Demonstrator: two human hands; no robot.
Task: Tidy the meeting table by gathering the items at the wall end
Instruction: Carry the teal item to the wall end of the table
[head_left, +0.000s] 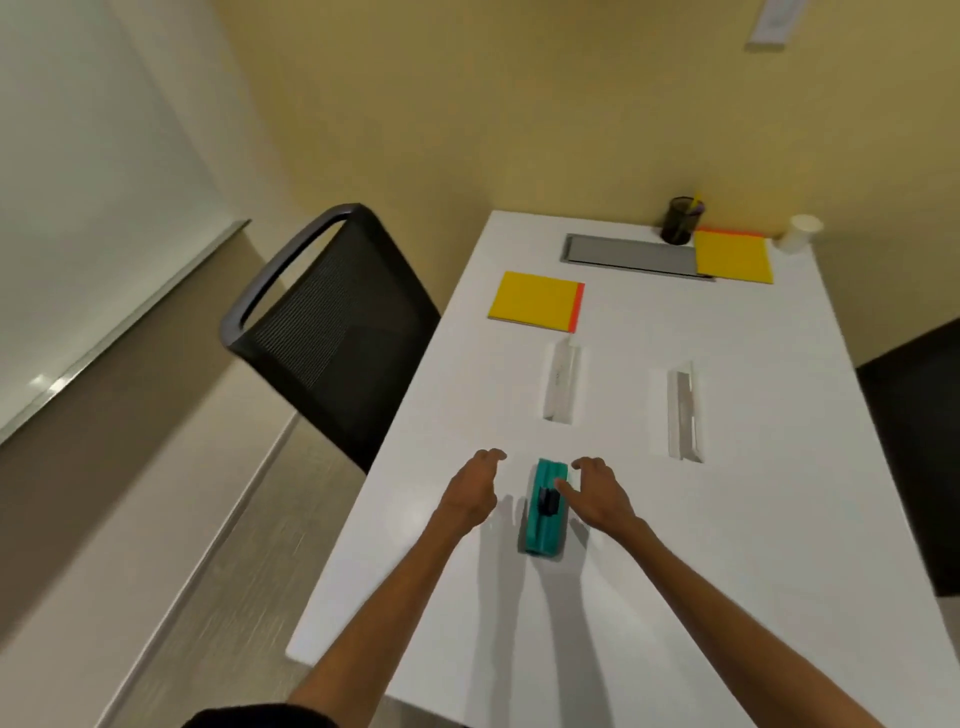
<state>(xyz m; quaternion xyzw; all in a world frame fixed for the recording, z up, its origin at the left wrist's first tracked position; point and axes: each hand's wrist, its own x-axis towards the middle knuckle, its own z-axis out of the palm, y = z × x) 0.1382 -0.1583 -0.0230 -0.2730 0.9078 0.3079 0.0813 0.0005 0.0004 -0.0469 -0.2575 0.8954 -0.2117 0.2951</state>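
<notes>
Near end of white desk (753, 519): teal oblong block (543, 525) w/ black piece on top, lying lengthwise. L hand (472, 491) just beside it, released, fingers loosely curled, not touching. R hand (597, 493) on its other side, also released; thumb over block's top, contact unclear. Beyond: white folded card tent (561, 382) and second card tent (685, 410), well apart, print too blurred to read. Then yellow notepad w/ orange edge (537, 301). At wall end: second yellow pad (732, 254) overlapping grey desk hatch (628, 254); dark mesh pen cup (678, 223) holding pens; white paper cup (802, 234), contents hidden. Black mesh chair (332, 322) at desk's L side.
</notes>
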